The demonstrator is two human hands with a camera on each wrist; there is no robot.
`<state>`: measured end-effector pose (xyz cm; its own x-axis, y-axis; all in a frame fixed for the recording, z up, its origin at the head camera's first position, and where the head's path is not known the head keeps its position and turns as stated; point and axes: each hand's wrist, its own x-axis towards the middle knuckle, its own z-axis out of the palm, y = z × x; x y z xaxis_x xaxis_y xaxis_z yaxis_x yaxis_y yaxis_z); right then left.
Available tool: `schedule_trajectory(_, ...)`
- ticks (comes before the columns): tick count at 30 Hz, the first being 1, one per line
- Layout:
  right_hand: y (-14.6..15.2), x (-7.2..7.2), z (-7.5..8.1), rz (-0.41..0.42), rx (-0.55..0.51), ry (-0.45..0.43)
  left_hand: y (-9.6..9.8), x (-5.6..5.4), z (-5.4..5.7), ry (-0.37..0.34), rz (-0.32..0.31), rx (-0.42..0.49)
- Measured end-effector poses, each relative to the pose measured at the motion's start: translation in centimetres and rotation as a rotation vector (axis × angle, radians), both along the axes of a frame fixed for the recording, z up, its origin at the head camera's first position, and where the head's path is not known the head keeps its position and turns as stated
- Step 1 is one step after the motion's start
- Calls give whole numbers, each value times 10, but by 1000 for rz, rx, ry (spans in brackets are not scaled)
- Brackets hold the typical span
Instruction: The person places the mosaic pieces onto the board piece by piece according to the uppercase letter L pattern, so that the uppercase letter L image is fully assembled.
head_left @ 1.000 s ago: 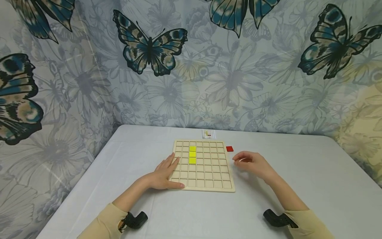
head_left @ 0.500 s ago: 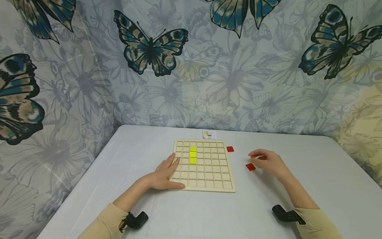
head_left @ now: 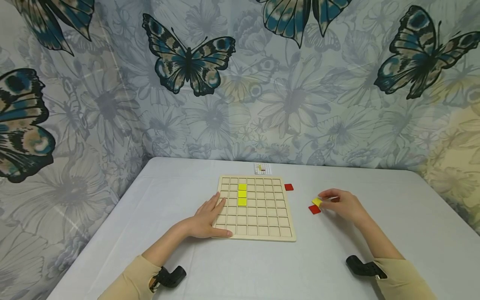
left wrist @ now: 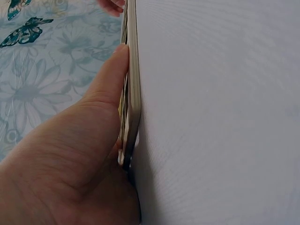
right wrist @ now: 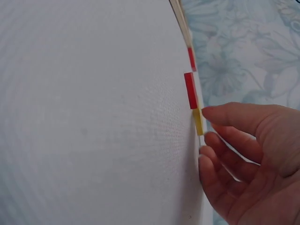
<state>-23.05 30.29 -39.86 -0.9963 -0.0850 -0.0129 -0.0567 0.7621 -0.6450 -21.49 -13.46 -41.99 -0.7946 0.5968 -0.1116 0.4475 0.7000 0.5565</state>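
Note:
My left hand (head_left: 205, 217) rests on the left edge of a wooden grid board (head_left: 266, 210), fingers spread and thumb on the near rim. In the left wrist view, the thumb (left wrist: 105, 79) lies along the board's edge (left wrist: 134, 70). Three yellow tiles (head_left: 242, 194) fill a column of cells on the board. To the right, my right hand (head_left: 345, 206) pinches a loose yellow tile (head_left: 316, 202) between thumb and fingers, low at the tabletop. A red tile (head_left: 314, 209) lies just in front of it. In the right wrist view, the thumb meets the yellow tile (right wrist: 197, 122).
Another red tile (head_left: 288, 187) lies off the board's far right corner. A small printed grid card (head_left: 262, 168) sits behind the board. The white-covered table (head_left: 240, 271) reaches back to a butterfly-patterned cloth (head_left: 240, 104).
My right hand has moved rightward from beside the board to the loose tiles, uncovering the red tile, and its fingers have come onto the yellow tile. The left hand has stayed put.

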Motion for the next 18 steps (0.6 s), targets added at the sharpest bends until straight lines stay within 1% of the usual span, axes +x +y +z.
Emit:
schedule_trajectory(4,0,-2,-2,8,0,-25,0,0,2,-8,3,4)
schedule_trajectory(5,0,-2,-2,10,1,-27,0,0,2,-7,5,-10)
schedule_trajectory(8,-2,-2,-2,15,10,-24,1,0,2,-2,6,-26)
schedule_trajectory(18,-5,-1,-1,11,41,-5,0,1,2,-7,8,-26)
